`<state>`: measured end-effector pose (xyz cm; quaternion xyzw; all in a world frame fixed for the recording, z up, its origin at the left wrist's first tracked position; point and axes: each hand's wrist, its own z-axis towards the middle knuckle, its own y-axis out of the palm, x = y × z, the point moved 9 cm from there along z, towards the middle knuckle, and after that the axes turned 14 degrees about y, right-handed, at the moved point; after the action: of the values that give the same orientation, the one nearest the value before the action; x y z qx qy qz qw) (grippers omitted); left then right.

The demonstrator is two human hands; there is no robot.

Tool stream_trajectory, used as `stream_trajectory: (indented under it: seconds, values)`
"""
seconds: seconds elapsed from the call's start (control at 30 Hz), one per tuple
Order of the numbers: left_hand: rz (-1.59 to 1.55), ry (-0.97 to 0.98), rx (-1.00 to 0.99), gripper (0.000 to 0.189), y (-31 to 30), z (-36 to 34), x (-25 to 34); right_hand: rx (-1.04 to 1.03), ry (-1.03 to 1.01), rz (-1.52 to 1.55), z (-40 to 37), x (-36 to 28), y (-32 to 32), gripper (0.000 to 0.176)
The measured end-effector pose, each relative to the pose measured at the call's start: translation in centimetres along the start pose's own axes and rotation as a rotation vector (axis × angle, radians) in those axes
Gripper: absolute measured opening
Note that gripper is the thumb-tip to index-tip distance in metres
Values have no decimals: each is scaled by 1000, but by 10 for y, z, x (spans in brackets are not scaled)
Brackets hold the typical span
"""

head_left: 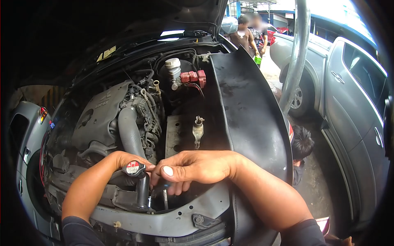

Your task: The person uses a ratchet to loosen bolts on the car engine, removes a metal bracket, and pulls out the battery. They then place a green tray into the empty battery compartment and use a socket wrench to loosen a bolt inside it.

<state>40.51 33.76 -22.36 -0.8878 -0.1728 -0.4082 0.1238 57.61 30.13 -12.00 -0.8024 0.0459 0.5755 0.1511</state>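
Note:
Both of my hands meet at the front of a car's open engine bay, behind the radiator cap [133,168] with its red and white label. My left hand [119,160] reaches behind the cap and filler neck [143,192], which hide most of its fingers. Across from it, my right hand [197,167] has its thumb on top and its fingers curled in. Below those fingers is a blurred dark tool [161,189] with a blue spot; its kind I cannot tell. A shiny metal shaft [150,202] stands beside the filler neck.
The grey engine cover [100,110] and a thick air hose [130,129] lie to the left. A black fender cover [250,102] drapes the right side. Beyond it, a person [303,141] is low beside a grey pickup [357,94]. A metal pole [296,61] rises nearby.

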Motion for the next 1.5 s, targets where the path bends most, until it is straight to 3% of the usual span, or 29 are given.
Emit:
stream_trajectory:
  seconds: [0.07, 0.1, 0.17, 0.2, 0.23, 0.3, 0.33, 0.43, 0.47, 0.5, 0.57, 0.67, 0.77, 0.8, 0.83, 0.9, 1.0, 1.1, 1.13, 1.17, 1.2, 1.23, 1.3, 1.33, 1.37, 1.43, 1.5]
  values:
    - [42, 69, -56, 72, 5, 3, 7, 24, 155, -170, 4, 11, -1, 68]
    - [68, 127, -96, 73, 9, 5, 12, 84, 168, -513, 11, 20, -4, 72]
    - [38, 104, -127, 75, 9, 6, 7, 159, 187, -752, 19, 22, 6, 78]
    - [77, 113, -131, 76, 8, 6, 7, 45, 284, -587, 9, 31, 1, 82]
    - [71, 117, -128, 76, 7, 6, 4, 145, 209, -514, 0, 14, -5, 80]
    - [60, 123, -121, 76, 5, 7, -1, 4, -57, 2, 0, -2, -1, 78]
    - [24, 95, -114, 76, 4, 6, -2, -39, -33, 32, 3, 0, 1, 76]
    - [11, 141, -147, 71, 11, 7, 10, 104, 121, -421, 2, 10, -5, 75]
    - [-15, 126, -126, 70, 10, 6, 7, 174, 305, -637, 11, 32, -7, 74]
    - [-40, 107, -105, 69, 9, 5, 5, 189, 212, -660, 15, 36, -2, 77]
    - [18, 102, -100, 72, 9, 4, 8, 123, 242, -588, 0, 18, -1, 77]
    - [73, 82, -121, 75, 2, 7, -3, -3, -175, 52, -2, -11, 1, 71]
    - [42, 121, -107, 77, 7, 6, 5, 34, 164, -216, -1, 7, 0, 70]
    - [-27, 93, -109, 79, 7, 5, 2, 133, 195, -533, 9, 22, -2, 68]
    - [-45, 86, -115, 79, 8, 5, 2, 158, 82, -612, 12, 14, 7, 65]
    - [-86, 70, -132, 80, 11, 4, 1, 135, 195, -614, 5, 21, 2, 63]
    - [-63, 80, -108, 73, -2, 8, -15, 61, -119, 9, 0, -9, -2, 63]
    - [96, 147, -205, 75, 9, 8, 6, 34, 97, -176, -1, 3, -1, 66]
    - [117, 158, -196, 76, 13, 7, 13, 73, 207, -467, 4, 15, -2, 68]
    - [139, 168, -186, 77, 15, 6, 18, 162, 127, -705, 15, 23, 4, 69]
    - [-43, 92, -163, 87, 11, 7, 6, 163, 140, -706, 20, 36, 5, 69]
    - [-15, 99, -165, 87, 8, 8, 4, 161, 154, -708, 20, 37, 6, 68]
    - [88, 125, -156, 76, 6, 8, 4, 72, 170, -546, 4, 14, 1, 69]
    - [168, 140, -148, 72, 6, 8, 5, 61, 118, -266, 0, 8, -1, 69]
    - [247, 153, -138, 76, 5, 7, 7, 76, -248, 48, -4, -16, -1, 69]
    - [150, 91, -140, 76, 3, 7, 0, 75, -49, 2, -2, -4, -4, 68]
    - [40, 158, -177, 70, 11, 9, 4, 73, 281, -316, -5, 13, -4, 68]
